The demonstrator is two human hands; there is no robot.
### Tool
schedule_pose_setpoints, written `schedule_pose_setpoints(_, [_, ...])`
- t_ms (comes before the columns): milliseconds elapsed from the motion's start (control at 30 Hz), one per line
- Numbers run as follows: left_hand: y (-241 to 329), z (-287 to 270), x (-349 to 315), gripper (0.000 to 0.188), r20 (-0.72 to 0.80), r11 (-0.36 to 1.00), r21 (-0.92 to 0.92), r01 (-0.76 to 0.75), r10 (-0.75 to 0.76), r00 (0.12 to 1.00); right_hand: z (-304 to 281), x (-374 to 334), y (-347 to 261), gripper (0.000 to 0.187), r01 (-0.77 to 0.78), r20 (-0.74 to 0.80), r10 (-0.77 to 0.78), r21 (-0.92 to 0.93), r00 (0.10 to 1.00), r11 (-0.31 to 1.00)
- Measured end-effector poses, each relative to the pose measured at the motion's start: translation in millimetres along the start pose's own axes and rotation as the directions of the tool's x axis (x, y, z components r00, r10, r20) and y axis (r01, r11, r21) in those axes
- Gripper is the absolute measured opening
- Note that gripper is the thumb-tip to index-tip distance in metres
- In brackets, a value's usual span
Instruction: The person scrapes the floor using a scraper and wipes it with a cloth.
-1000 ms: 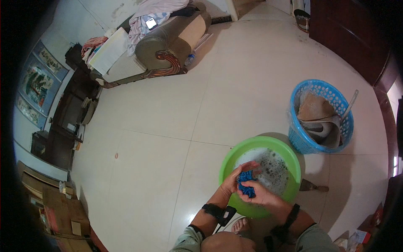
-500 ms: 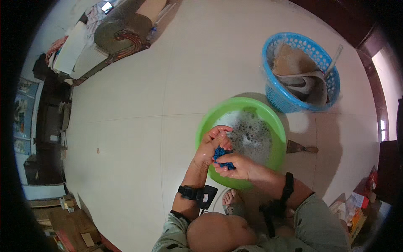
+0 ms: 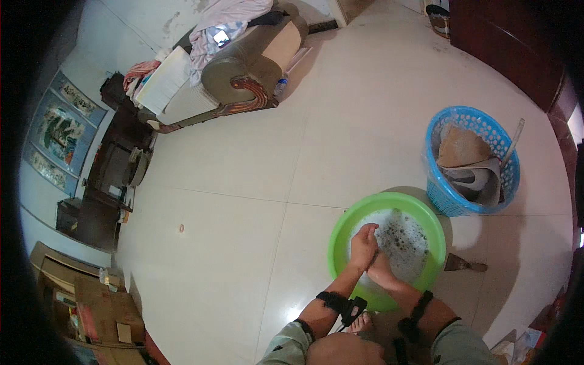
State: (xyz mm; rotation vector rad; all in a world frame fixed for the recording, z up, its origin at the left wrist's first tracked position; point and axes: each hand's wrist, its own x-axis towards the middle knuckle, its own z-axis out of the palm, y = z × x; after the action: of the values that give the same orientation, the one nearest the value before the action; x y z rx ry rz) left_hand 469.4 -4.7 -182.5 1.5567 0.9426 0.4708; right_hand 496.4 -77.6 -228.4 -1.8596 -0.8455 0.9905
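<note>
A round green basin [image 3: 438, 234] of soapy water stands on the floor before me, with white foam and dark patches among the suds [image 3: 401, 240]. Over its left part, my left hand [image 3: 364, 246] is curled, its fingers pressed together. My right hand [image 3: 379, 267] meets it from the right, lower down, with most of its fingers hidden behind the left hand and at the suds. The hands touch each other. Whatever lies between them is hidden; no blue shows there. Both forearms carry black straps, and a small black device [image 3: 353, 309] sits on the left one.
A blue perforated basket [image 3: 439, 188] with cardboard and grey sheets inside stands beyond the basin, to the right. A flat tool [image 3: 465, 263] with a short handle lies beside the basin. A sofa [image 3: 234, 73] is at far left, cardboard boxes [image 3: 103, 310] at near left.
Both hands have gone down lower over the suds, and the bumpy blue cloth-like piece they gripped is out of sight. The view has swung left and up, so the basin appears lower and farther right.
</note>
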Motion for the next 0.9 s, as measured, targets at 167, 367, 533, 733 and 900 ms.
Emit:
schedule_pose_setpoints(167, [-33.7,-4.7,10.5,0.017,-0.15,0.884,0.354,-0.305,0.376,0.914,36.4,16.6,27.2,0.035,0.189,-0.107,-0.164,0.287,0.981,0.939])
schedule_pose_setpoints(367, [-15.7,-4.3,1.5,0.019,-0.18,0.912,0.324,-0.252,0.321,0.93,45.3,29.9,69.1,0.025,0.225,-0.23,-0.173,0.222,0.958,0.949])
schedule_pose_setpoints(533, [24.6,-39.3,4.3,0.05,0.57,0.902,-0.374,0.216,0.04,0.821,-27.7,-32.7,-36.8,0.015,-0.406,0.352,0.217,0.661,0.911,0.631])
schedule_pose_setpoints(733, [77.9,-22.5,-9.3,0.078,0.728,0.509,-0.671,0.539,0.311,0.611,-45.3,-64.6,-80.7,0.013,-0.782,0.72,-0.328,0.613,0.611,-0.111])
schedule_pose_setpoints(900, [62.0,-26.0,-28.2,0.071,0.612,0.275,-0.785,0.556,0.488,0.623,-57.1,-77.7,-114.4,0.023,-0.782,0.595,-0.563,0.602,0.574,-0.161])
